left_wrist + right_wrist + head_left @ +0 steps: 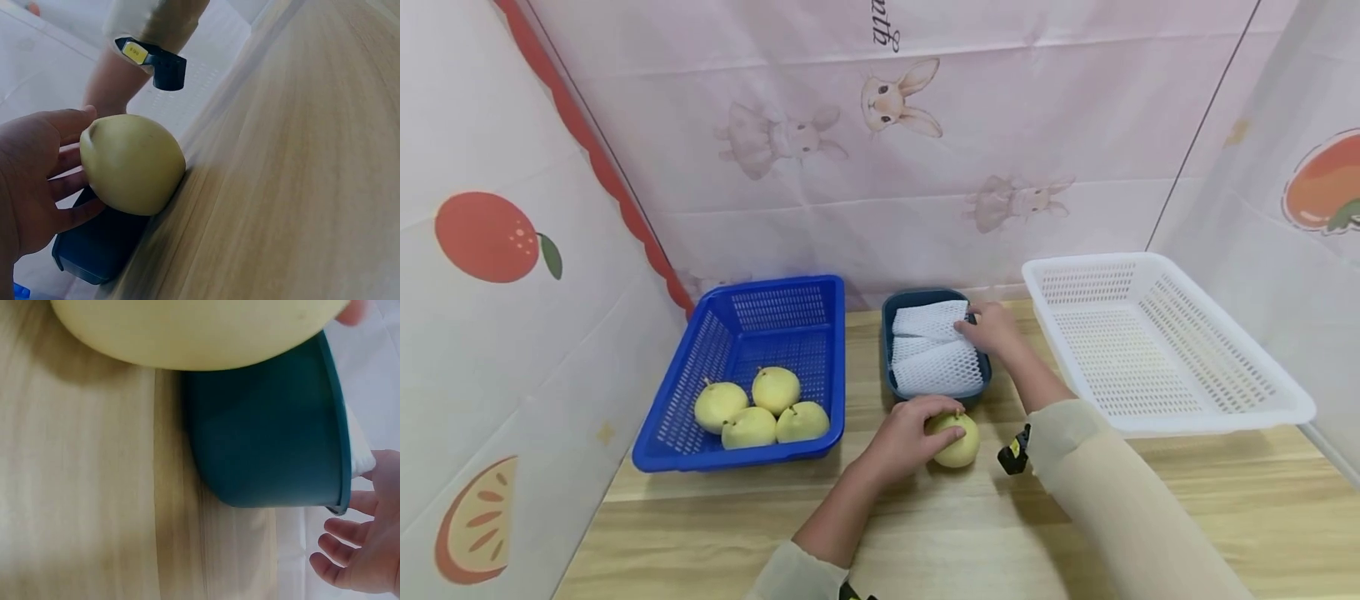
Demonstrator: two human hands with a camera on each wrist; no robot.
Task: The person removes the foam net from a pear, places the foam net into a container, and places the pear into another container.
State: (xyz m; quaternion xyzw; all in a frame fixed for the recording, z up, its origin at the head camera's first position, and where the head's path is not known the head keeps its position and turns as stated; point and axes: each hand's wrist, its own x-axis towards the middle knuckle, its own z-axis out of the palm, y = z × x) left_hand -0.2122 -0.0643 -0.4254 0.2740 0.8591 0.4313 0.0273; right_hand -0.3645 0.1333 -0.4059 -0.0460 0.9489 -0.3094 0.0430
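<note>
My left hand [910, 437] grips a yellow-green pear [958, 442] on the table, just in front of a dark teal box [889, 367]. In the left wrist view, the thumb and fingers lie around the stem end of the pear [134, 165]. White foam net sleeves [936, 367] lie flat in the box. At its far right corner, my right hand [992, 329] pinches the edge of the upper sleeve. The right wrist view shows white foam [359, 447] past the box rim at the fingertips, with the other fingers [337, 550] loosely bent outside the box.
A blue basket [662, 433] on the left holds several pears [748, 427]. To the right stands a white basket [1232, 421] with slotted walls, beside the right forearm. A printed cloth [820, 183] rises behind the wooden table [715, 533].
</note>
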